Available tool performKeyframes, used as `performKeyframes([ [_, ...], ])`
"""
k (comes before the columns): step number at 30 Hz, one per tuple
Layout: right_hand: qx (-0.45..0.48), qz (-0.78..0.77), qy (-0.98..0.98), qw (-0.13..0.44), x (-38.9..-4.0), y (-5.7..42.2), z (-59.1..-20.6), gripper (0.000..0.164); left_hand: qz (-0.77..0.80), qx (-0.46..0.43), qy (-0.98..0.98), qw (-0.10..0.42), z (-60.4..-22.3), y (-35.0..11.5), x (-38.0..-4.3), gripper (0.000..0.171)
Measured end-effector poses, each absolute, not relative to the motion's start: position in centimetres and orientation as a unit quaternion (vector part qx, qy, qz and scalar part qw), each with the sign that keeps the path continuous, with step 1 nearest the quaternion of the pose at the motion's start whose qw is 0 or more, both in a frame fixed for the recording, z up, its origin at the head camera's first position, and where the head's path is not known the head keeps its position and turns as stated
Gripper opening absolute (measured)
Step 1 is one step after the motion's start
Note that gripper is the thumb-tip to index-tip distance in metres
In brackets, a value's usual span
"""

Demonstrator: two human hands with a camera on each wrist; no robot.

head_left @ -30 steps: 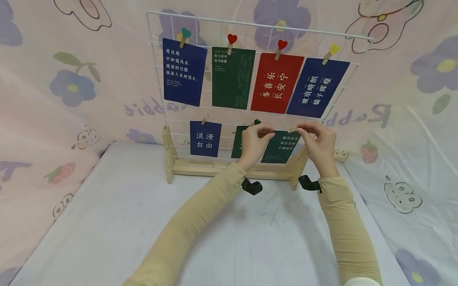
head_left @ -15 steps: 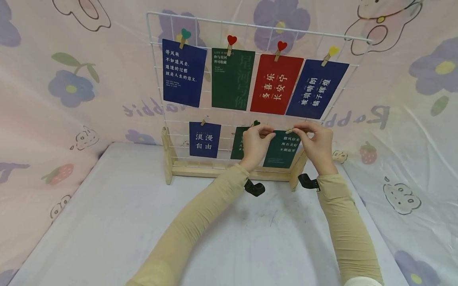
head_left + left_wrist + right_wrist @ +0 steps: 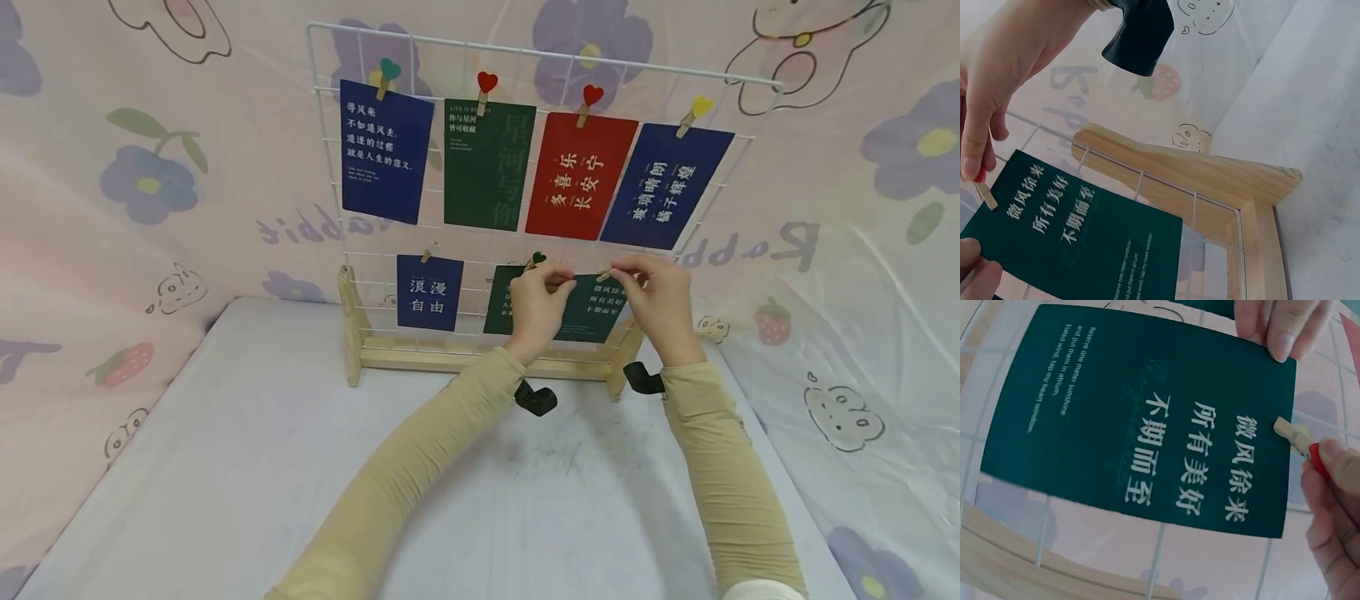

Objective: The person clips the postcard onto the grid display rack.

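Observation:
A dark green card with white lettering is held against the lower right of a white wire grid. My left hand pinches its upper left corner between thumb and fingers. At the card's top edge, my right hand pinches a small wooden clothespin by its red end. In the right wrist view the clothespin's tip overlaps the card's edge. Whether it also bites a grid wire cannot be seen. Behind my left hand another green card hangs partly hidden, under a dark green heart clip.
The upper row holds a blue card, a green card, a red card and another blue card, each on a heart clip. A smaller blue card hangs lower left. Wooden feet support the grid on a white table.
My right hand has moved slightly left along the card's top edge with the clothespin. The card has shifted a little to the right; my left hand keeps its pinch.

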State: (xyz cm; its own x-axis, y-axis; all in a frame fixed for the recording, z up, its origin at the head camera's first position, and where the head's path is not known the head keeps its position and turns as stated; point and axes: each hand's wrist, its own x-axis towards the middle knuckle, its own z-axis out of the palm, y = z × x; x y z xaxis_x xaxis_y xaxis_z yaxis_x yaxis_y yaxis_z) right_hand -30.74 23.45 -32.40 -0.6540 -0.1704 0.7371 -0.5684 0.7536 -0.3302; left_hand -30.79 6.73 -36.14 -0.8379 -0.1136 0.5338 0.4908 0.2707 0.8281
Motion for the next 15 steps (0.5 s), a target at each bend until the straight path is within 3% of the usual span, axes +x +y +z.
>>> performKeyframes([
  [10,0.207,0.272,-0.874,0.345,-30.6,23.0,-32.6,0.019,-0.601,-0.126,-0.747,0.255,-36.5,6.5,-30.8,0.010],
  [15,0.199,0.298,-0.859,0.367,-30.3,23.4,-33.3,0.023,-0.611,-0.124,-0.738,0.256,-36.6,6.2,-30.7,0.009],
])
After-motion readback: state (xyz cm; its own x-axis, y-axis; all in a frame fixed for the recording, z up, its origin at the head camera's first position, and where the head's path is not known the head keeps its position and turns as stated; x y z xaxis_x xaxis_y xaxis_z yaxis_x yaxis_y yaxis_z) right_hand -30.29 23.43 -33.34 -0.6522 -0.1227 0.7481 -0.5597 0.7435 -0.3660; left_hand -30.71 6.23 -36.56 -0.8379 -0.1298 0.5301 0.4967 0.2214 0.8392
